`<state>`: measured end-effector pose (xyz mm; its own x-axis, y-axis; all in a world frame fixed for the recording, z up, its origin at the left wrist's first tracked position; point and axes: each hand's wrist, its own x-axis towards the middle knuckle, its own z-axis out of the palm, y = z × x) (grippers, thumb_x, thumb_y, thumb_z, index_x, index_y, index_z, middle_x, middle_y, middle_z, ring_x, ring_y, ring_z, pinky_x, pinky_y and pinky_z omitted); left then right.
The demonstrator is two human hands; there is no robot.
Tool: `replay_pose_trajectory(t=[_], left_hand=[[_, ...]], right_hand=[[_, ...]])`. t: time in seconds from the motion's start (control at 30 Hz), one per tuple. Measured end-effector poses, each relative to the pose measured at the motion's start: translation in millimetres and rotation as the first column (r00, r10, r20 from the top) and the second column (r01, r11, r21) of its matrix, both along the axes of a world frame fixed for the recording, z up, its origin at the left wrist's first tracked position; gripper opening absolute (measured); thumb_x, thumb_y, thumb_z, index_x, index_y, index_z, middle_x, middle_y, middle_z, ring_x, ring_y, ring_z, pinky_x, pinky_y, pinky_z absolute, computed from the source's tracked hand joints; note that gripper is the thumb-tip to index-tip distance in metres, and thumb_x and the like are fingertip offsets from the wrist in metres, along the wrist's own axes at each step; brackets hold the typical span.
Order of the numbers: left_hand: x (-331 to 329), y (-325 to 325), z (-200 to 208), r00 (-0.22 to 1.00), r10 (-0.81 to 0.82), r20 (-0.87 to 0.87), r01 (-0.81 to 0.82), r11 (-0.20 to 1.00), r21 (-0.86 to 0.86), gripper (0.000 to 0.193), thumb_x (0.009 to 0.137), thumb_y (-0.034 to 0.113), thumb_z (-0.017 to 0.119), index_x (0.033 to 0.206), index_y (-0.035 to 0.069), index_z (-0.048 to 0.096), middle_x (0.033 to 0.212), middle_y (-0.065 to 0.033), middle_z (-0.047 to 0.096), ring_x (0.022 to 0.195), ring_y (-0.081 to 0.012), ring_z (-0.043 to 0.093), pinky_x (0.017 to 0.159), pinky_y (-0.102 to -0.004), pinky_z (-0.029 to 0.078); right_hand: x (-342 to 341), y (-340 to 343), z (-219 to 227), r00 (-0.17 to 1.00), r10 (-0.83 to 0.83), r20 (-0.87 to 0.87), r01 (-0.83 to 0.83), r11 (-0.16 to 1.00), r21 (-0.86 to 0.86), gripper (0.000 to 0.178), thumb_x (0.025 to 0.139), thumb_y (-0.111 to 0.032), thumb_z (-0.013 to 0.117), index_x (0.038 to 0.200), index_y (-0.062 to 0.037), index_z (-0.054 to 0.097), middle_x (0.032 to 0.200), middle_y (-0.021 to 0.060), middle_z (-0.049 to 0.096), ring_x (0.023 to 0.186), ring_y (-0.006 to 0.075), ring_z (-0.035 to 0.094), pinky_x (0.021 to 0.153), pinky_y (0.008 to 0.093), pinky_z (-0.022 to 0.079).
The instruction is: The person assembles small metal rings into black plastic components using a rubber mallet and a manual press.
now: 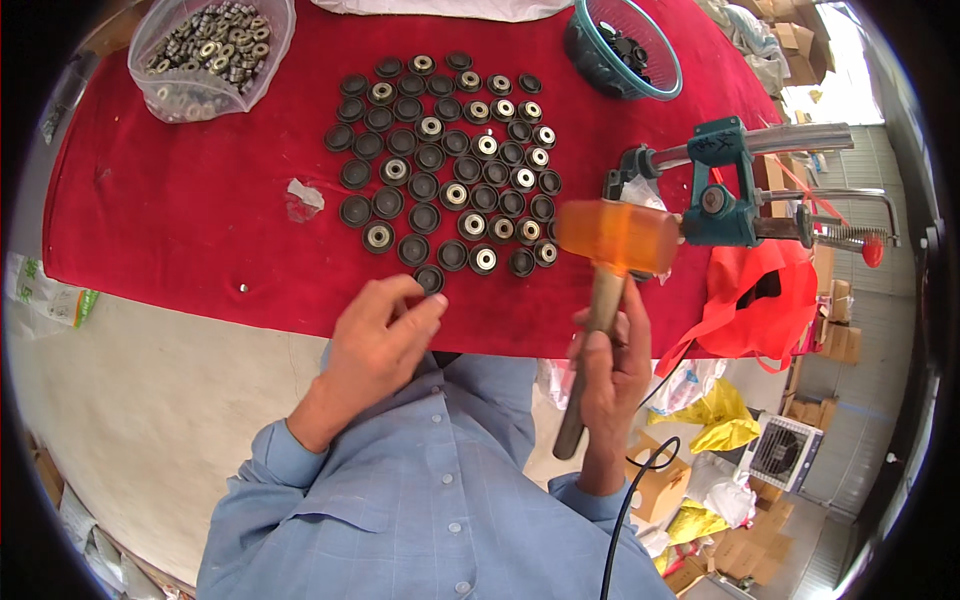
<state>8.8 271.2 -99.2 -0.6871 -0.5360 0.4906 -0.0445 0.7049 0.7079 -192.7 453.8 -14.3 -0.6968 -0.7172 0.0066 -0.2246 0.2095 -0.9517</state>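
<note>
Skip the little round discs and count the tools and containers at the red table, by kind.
Amber-headed mallet, in the right hand: 1
Teal bench press: 1
Clear bag of metal rings: 1
Teal mesh basket: 1
Total: 4

The mallet's orange head [617, 237] is motion-blurred. The left hand [378, 345] covers part of the black disc [430, 279] at the red cloth's [200, 210] near edge. The clear bag [210, 55] is cut off at the top.
</note>
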Motion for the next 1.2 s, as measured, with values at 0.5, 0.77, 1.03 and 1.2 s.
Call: replay_pose_trajectory(t=[0.5, 0.77, 1.03, 1.2], left_hand=[[-16, -4, -13, 0.979, 0.197, 0.054, -0.195, 0.98, -0.034, 0.033, 0.08, -0.004, 0.087, 0.112, 0.001, 0.078, 0.114, -0.0119, 0.069, 0.08, -0.0241, 0.063, 0.069, -0.0364, 0.054], [-17, -2, -13, 0.974, 0.218, 0.054, -0.217, 0.976, -0.034, 0.032, 0.081, -0.002, 0.087, 0.111, 0.002, 0.077, 0.115, -0.0108, 0.069, 0.077, -0.023, 0.062, 0.068, -0.0362, 0.053], [-18, -3, -12, 0.969, 0.236, 0.073, -0.234, 0.972, -0.034, 0.032, 0.081, 0.0, 0.087, 0.111, 0.003, 0.078, 0.114, -0.0102, 0.069, 0.077, -0.0224, 0.062, 0.068, -0.0373, 0.052], [-17, -2, -9, 0.97, 0.234, 0.072, -0.231, 0.972, -0.044, 0.03, 0.08, 0.0, 0.087, 0.109, 0.003, 0.078, 0.114, -0.0102, 0.069, 0.077, -0.0229, 0.062, 0.069, -0.0376, 0.053]], right_hand=[[2, 1, -13, 0.985, 0.007, -0.17, 0.05, 0.945, 0.324, 0.068, 0.102, 0.007, 0.058, 0.168, -0.0049, 0.045, 0.128, 0.013, 0.072, 0.09, 0.0133, 0.068, 0.081, 0.0289, 0.057], [1, -12, 6, 0.993, -0.055, -0.108, 0.069, 0.989, 0.128, 0.067, 0.103, 0.006, 0.057, 0.168, -0.003, 0.042, 0.13, 0.0152, 0.072, 0.091, 0.0134, 0.069, 0.078, 0.0269, 0.058], [-8, -23, -8, 0.995, 0.059, -0.081, -0.026, 0.933, 0.358, 0.068, 0.101, 0.008, 0.059, 0.167, -0.0026, 0.045, 0.137, 0.0158, 0.071, 0.106, 0.0169, 0.073, 0.087, 0.029, 0.059], [6, -21, 4, 0.987, 0.081, -0.136, -0.05, 0.975, 0.217, 0.067, 0.101, 0.009, 0.059, 0.166, -0.0009, 0.045, 0.141, 0.0185, 0.07, 0.109, 0.0196, 0.074, 0.093, 0.0315, 0.058]])
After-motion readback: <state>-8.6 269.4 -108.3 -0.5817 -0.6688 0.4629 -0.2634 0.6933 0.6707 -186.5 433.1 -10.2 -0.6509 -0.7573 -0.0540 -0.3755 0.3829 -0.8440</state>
